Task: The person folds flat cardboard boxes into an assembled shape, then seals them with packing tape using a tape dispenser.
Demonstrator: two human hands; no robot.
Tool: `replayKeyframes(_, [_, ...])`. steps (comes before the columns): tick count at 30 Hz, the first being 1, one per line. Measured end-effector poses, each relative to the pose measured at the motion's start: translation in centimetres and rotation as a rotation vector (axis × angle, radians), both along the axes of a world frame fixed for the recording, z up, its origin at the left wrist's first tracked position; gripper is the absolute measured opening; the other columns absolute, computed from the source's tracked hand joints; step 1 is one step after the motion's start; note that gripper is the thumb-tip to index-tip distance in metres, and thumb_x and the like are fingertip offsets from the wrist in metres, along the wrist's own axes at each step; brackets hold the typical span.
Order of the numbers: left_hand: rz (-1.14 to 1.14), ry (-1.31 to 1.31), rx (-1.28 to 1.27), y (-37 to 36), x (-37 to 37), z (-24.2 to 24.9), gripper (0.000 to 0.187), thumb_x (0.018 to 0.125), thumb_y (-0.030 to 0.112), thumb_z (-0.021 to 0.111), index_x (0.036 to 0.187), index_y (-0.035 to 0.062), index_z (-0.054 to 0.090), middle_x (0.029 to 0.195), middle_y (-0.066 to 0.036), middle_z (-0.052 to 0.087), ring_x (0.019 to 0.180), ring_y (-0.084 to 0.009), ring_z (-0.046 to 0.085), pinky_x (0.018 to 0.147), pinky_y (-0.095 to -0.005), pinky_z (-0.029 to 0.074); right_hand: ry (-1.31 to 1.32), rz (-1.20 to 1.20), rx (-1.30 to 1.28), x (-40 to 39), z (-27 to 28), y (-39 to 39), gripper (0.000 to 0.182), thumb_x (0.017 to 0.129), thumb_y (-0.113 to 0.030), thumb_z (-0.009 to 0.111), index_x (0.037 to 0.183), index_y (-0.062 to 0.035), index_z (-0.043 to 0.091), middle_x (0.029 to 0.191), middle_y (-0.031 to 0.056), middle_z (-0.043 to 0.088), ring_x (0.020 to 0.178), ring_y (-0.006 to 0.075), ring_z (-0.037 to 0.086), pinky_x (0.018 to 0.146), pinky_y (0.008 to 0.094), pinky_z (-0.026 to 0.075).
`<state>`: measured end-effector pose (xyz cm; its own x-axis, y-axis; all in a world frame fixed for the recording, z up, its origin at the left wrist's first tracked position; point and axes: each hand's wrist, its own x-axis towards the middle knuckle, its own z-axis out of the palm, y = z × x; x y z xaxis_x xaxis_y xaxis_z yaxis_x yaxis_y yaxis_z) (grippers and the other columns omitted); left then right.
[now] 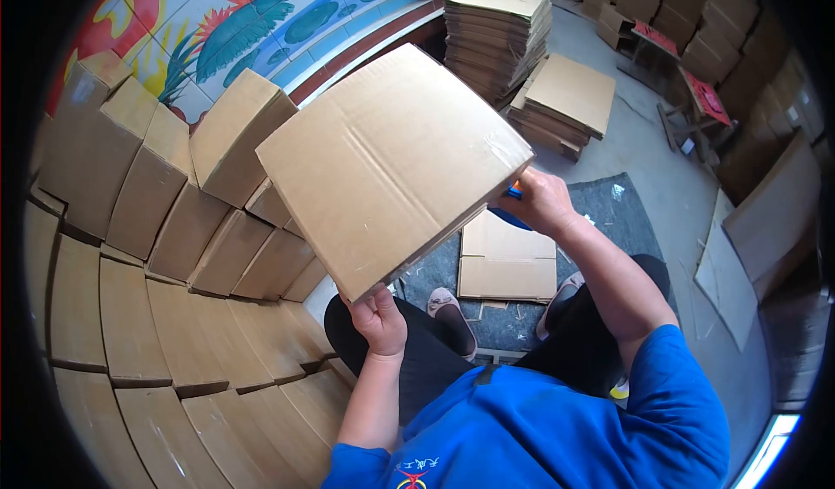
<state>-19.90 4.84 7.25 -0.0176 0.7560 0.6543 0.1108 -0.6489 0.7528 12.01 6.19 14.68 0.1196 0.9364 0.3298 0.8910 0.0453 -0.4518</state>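
A large brown cardboard box (391, 158) is held up tilted in front of me, its broad face toward the camera. My left hand (379, 319) grips its lower corner, with the thumb in view and the other fingers partly behind the cardboard. At the box's right corner my right hand (541, 202) is closed around a blue and orange tool (513, 191), most of which is hidden behind the hand and the box. Below, a flattened cardboard piece (507, 258) lies on the dark mat between my feet.
Upright boxes (156, 163) stand in rows on the left, against a painted wall (252, 19). Two stacks of flat cardboard (496, 32) (565, 97) stand ahead. Red-topped stools (703, 97) and leaning sheets (739, 245) are on the right.
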Motion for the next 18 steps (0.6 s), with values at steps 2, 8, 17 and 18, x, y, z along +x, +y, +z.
replayKeyframes(2, [0.060,-0.033,0.004,-0.1,0.0,0.1,0.046,0.103,0.026,0.055,0.139,0.0011,0.039,0.131,-0.009,0.053,0.120,-0.0203,0.051,0.106,-0.0360,0.038,-0.003,0.002,0.006,-0.1,0.5,0.8,0.035,0.078,-0.036,0.077,0.105,-0.0151,0.066,0.094,0.0117,0.071,0.086,0.0342,0.069,0.075,0.0439,0.055])
replayKeyframes(8, [0.030,-0.013,-0.032,-0.3,-1.2,-0.7,0.060,0.101,0.011,0.054,0.151,0.0013,0.024,0.156,-0.017,0.026,0.140,-0.0277,0.037,0.113,-0.0393,0.032,0.020,0.027,-0.065,-1.8,3.3,3.5,0.037,0.081,-0.036,0.077,0.112,-0.0182,0.067,0.099,0.0109,0.072,0.094,0.0309,0.069,0.081,0.0419,0.055])
replayKeyframes(17, [0.429,0.339,0.240,2.8,0.0,10.0,0.092,0.085,0.010,0.070,0.156,0.0044,0.012,0.158,-0.034,0.001,0.147,-0.0494,0.007,0.116,-0.0563,0.017,-0.240,0.133,-0.061,-7.3,15.6,16.5,0.058,0.082,-0.044,0.075,0.130,-0.0181,0.056,0.101,0.0143,0.072,0.098,0.0317,0.069,0.083,0.0438,0.054])
replayKeyframes(18, [0.462,0.358,0.264,4.3,0.2,11.6,0.094,0.085,0.012,0.071,0.156,0.0045,0.011,0.158,-0.034,0.001,0.147,-0.0504,0.007,0.116,-0.0572,0.017,-0.201,0.152,-0.073,-9.0,18.0,18.6,0.059,0.080,-0.038,0.075,0.132,-0.0171,0.055,0.106,0.0169,0.071,0.103,0.0354,0.066,0.085,0.0475,0.053])
